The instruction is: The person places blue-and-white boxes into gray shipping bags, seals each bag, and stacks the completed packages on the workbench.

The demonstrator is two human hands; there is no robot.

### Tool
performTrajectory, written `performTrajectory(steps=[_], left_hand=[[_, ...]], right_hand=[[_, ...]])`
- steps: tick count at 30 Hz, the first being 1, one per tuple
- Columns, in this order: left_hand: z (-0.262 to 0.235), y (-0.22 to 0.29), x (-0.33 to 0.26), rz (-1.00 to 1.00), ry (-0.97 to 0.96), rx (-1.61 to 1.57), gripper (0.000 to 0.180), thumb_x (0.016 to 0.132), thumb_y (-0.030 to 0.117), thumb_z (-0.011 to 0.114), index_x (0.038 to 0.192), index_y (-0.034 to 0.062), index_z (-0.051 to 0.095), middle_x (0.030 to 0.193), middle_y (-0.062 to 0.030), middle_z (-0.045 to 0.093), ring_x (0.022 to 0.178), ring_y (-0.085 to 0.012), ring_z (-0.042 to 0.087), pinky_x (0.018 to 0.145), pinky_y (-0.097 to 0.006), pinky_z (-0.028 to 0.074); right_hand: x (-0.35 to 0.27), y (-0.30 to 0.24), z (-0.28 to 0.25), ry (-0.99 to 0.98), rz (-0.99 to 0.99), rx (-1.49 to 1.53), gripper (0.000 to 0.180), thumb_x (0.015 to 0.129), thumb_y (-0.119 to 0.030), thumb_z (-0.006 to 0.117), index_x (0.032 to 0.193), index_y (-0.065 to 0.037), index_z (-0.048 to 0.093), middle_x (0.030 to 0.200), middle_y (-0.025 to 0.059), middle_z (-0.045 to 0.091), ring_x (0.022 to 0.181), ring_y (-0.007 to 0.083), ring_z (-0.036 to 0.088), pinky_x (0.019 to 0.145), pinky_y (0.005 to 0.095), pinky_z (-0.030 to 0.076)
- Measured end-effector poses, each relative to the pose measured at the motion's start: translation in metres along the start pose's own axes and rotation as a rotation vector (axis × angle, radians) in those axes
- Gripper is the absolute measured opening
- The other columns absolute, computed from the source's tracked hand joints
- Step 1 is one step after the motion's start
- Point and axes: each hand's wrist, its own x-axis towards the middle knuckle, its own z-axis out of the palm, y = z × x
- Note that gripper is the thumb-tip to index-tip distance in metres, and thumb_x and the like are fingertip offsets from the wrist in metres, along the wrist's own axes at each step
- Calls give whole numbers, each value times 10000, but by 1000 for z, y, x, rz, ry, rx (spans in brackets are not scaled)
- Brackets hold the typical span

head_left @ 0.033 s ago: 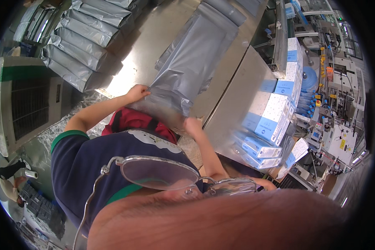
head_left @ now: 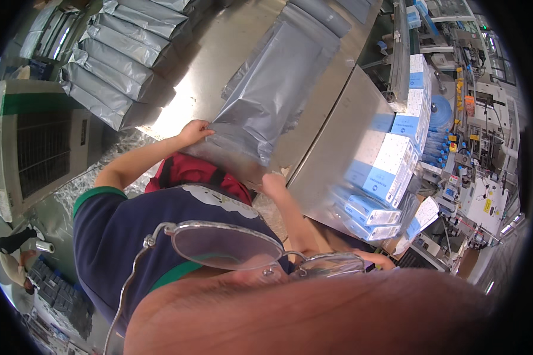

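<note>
A large silver-grey plastic bag (head_left: 269, 94) lies on the metal table (head_left: 243, 35) in front of me, its near end turned towards my body. My left hand (head_left: 194, 132) is closed in a pinch on its near left corner. My right hand (head_left: 272, 184) is closed at the near right corner, by the table's front edge; the fingertips are partly hidden. Between the hands the near edge of the bag looks thin and slack. Below this edge, against my dark shirt, there is a red cloth item (head_left: 180, 168).
Several filled silver bags (head_left: 109, 74) lie in a row at far left. Blue-and-white boxes (head_left: 388, 168) are stacked on the right. A white ventilated unit (head_left: 44, 148) stands at left, clear plastic film (head_left: 127, 148) beside it. Machinery (head_left: 485, 142) lines the far right; another person (head_left: 15, 254) is at lower left.
My right hand has moved slightly towards me, and the small raised fold at the bag's near right corner has flattened. My left hand has barely moved.
</note>
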Motion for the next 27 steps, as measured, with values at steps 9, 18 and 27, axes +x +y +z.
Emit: performTrajectory(steps=[9, 18, 27], left_hand=[[10, -14, -22, 62, -67, -604, 99, 762, 70, 497, 733, -16, 535, 615, -28, 534, 571, -88, 488, 562, -216, 404], [5, -25, -31, 125, 33, -11, 172, 734, 65, 483, 902, 38, 509, 864, -92, 532, 761, -168, 509, 668, -285, 406], [-40, 43, 31, 1211, 8, 1180, 441, 640, 96, 483, 1078, 84, 433, 1222, -65, 340, 1154, -184, 289, 965, -434, 182]], right_hand=[[88, -128, 16, 551, -330, 821, 133, 684, -130, 601, 741, -26, 540, 620, 58, 444, 513, 158, 449, 480, 256, 373], [-64, 22, 90, -114, -43, 88, 94, 731, -60, 462, 789, -32, 531, 764, 141, 539, 763, 249, 524, 677, 398, 387], [24, 23, -33, 559, -463, -514, 402, 653, -106, 488, 1054, -99, 459, 732, 34, 492, 635, 161, 479, 574, 286, 362]])
